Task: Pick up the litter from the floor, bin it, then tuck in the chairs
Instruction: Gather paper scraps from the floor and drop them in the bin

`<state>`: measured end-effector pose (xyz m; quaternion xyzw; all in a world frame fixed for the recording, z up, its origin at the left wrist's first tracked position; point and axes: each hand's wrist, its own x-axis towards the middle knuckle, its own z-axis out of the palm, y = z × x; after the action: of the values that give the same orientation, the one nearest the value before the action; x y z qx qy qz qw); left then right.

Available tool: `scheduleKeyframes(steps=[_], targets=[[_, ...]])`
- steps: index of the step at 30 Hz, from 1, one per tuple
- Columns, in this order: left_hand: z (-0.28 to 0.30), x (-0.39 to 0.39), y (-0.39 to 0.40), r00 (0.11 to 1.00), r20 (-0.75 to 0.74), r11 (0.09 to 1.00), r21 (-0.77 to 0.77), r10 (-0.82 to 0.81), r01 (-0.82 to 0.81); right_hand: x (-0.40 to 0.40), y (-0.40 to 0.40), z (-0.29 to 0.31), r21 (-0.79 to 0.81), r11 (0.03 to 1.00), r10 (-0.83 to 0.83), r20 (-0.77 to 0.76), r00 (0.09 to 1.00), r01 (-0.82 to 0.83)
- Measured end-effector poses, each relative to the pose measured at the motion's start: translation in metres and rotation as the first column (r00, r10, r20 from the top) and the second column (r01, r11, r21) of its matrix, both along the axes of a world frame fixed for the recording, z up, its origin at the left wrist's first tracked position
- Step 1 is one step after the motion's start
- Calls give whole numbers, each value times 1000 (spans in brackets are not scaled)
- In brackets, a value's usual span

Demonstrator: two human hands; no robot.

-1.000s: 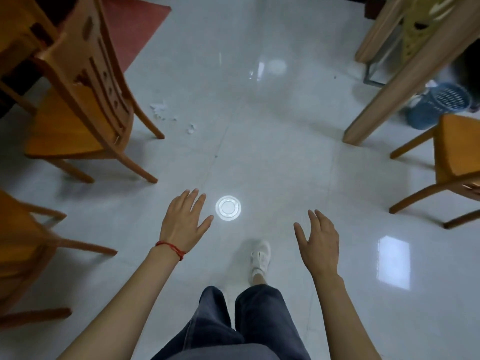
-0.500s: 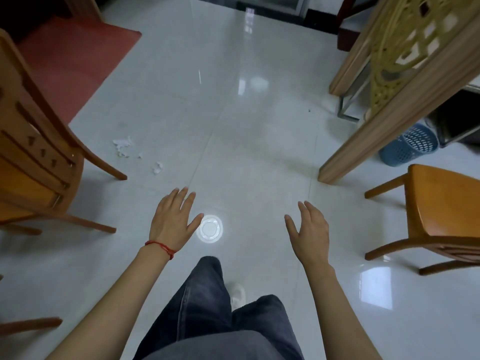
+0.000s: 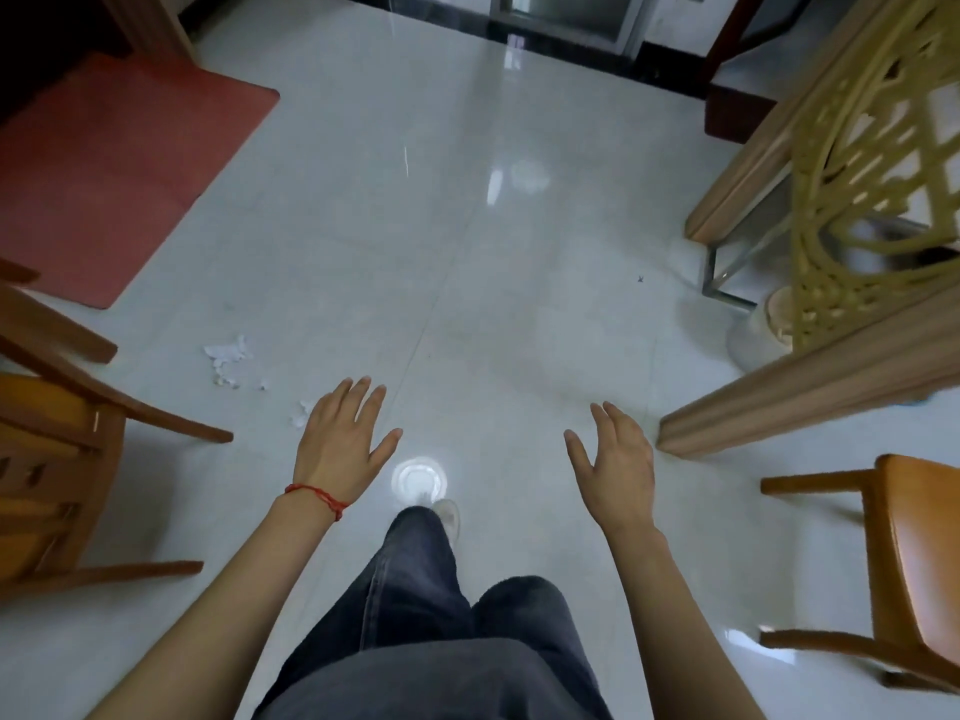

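Observation:
White scraps of torn paper litter lie on the pale tiled floor, left of centre, with one more scrap right beside my left hand. My left hand, with a red string on the wrist, hovers flat and open above the floor, holding nothing. My right hand is also open and empty, held out to the right. A wooden chair stands at the left edge, just left of the litter. Another wooden chair stands at the right edge. The bin is out of view.
A red mat covers the floor at the upper left. A wooden table edge and a yellow lattice chair back crowd the right side. My dark trouser legs and one white shoe are below. A round light reflection shines between my hands.
I have stepped forward: the litter and both chairs have slid closer and lower in view, and the blue basket has gone out of sight. Both hands stay open and empty.

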<state>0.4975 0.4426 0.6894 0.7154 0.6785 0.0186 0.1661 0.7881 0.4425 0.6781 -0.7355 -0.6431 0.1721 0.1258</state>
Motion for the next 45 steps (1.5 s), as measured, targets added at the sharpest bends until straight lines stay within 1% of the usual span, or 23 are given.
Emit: scheduleKeyframes(steps=[3, 9, 14, 17, 19, 23, 28, 32, 34, 39, 43, 45], targets=[[3, -5, 57, 1000, 5, 1000, 25, 16, -17, -3, 59, 6, 13, 1000, 16, 5, 1000, -16], [1, 3, 151, 997, 24, 997, 5, 77, -77, -3, 171, 7, 27, 998, 59, -1, 998, -58], [-7, 14, 222, 982, 33, 982, 8, 188, -188, 2, 274, -1, 24, 987, 160, -11, 987, -159], [-5, 19, 256, 953, 39, 954, -8, 300, -300, 0, 338, 3, 22, 962, 274, -11, 962, -273], [-2, 24, 275, 918, 54, 919, 0, 393, -393, -4, 379, 9, 26, 926, 377, 1, 926, -377], [2, 24, 301, 841, 65, 844, -26, 537, -536, -28, 445, 16, 22, 797, 603, 32, 797, -603], [3, 6, 306, 722, 55, 724, -44, 690, -688, -87, 495, 12, 0, 643, 766, 31, 642, -766], [-2, -26, 310, 623, 59, 626, -57, 780, -778, -146, 518, 4, -14, 539, 842, 16, 539, -842], [-5, -50, 316, 591, 50, 593, -58, 805, -803, -178, 528, -1, -17, 495, 869, 9, 495, -869], [-8, -124, 344, 551, 52, 553, -52, 833, -832, -264, 561, -6, 9, 437, 899, -5, 437, -899], [0, -186, 367, 537, 53, 540, -47, 842, -841, -336, 588, 1, 30, 431, 903, -7, 431, -902], [4, -216, 377, 516, 37, 517, -27, 856, -855, -373, 599, 7, 49, 407, 913, -6, 407, -912]])
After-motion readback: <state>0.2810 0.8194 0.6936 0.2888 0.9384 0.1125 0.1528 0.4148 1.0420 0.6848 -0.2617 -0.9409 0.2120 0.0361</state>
